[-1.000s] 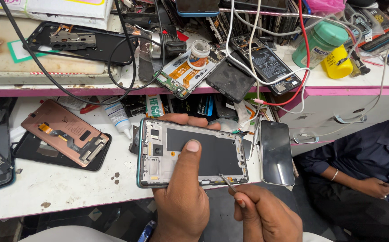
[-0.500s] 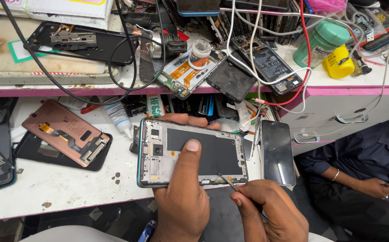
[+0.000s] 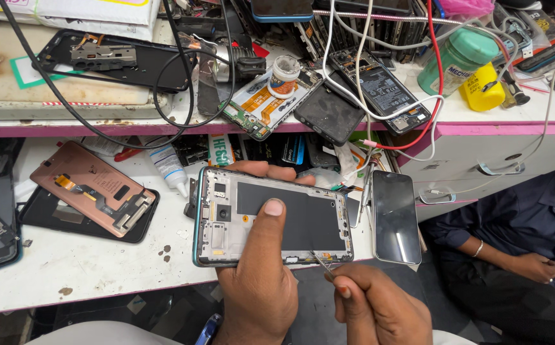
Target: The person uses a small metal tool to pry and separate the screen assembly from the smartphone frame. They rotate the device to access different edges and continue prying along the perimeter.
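Barely shifted, right hand (image 3: 380,306) pinches tweezers (image 3: 322,263) at phone frame's (image 3: 271,217) lower edge; left hand (image 3: 258,281) grips it.

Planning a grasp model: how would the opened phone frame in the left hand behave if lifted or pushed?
The opened phone frame is probably stiff and light for its size: a thin, flat shell. Likely fragile, with small parts bared along its left end. The left hand clamps it with thumb on top, so it may slide if pushed; the right hand works tweezers at its lower edge.
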